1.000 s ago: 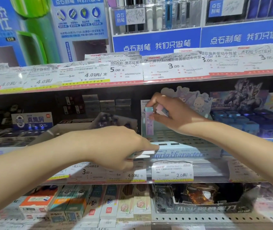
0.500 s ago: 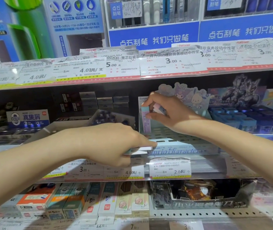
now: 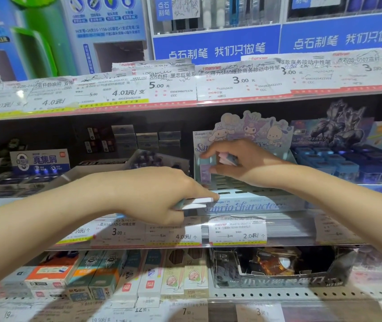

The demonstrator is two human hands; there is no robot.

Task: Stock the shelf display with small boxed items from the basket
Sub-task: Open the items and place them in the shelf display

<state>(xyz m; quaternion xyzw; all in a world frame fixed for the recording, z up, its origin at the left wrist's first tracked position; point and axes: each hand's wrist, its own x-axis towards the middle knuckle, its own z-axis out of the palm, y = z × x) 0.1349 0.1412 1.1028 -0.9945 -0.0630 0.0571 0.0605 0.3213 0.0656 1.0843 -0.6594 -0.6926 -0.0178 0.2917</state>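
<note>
Head view, left to right: left hand, fingers curled around two flat small boxes before the display tray; right hand pinching one upright lilac box in the tray's left slot, further boxes tucked under its fingers.

The middle shelf carries a pale blue display tray, dark sharpener boxes to its right and grey trays left.

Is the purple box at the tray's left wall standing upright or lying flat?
Upright. The small purple box stands on end against the left wall of the slotted display tray, with the right hand pinching its top.
</note>
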